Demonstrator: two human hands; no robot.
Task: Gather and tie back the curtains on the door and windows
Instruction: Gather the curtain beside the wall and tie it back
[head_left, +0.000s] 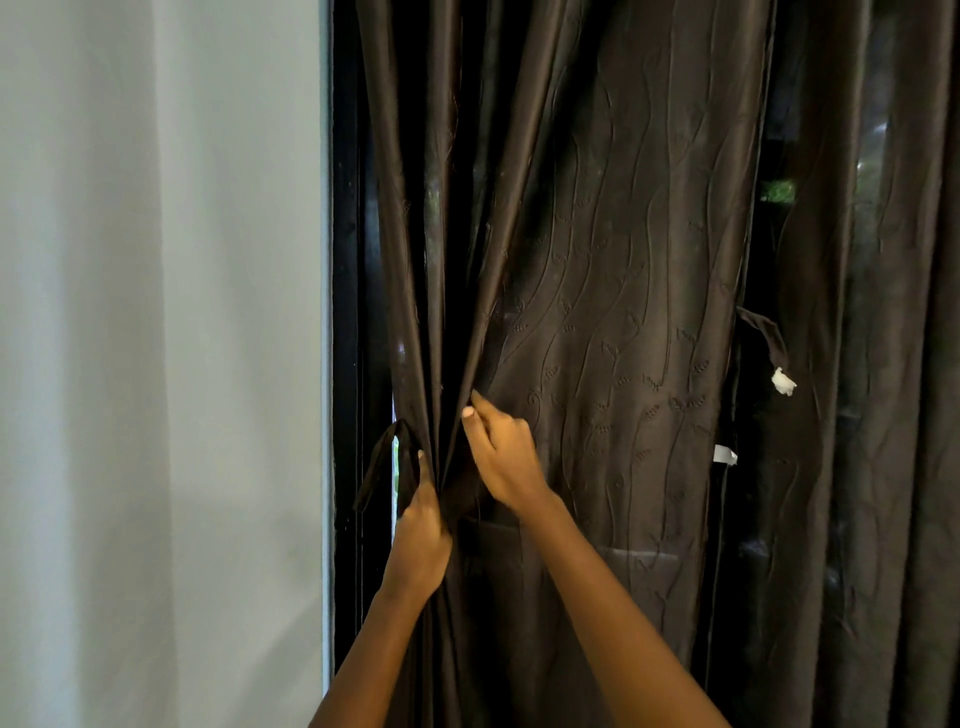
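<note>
Arms raised, left hand (421, 535) grips the gathered curtain (623, 312) at the left edge of the door frame (345, 260); right hand (501, 452) pinches a fold just beside.

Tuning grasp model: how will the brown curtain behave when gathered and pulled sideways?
Likely floppy: the brown curtain hangs in soft folds, bunching where the right hand pinches it. Possibly slippery: its fabric has a sheen.

Left grip (418, 543), right grip (503, 460) bare; forearms (602, 597) bare; nails (468, 412) short.
</note>
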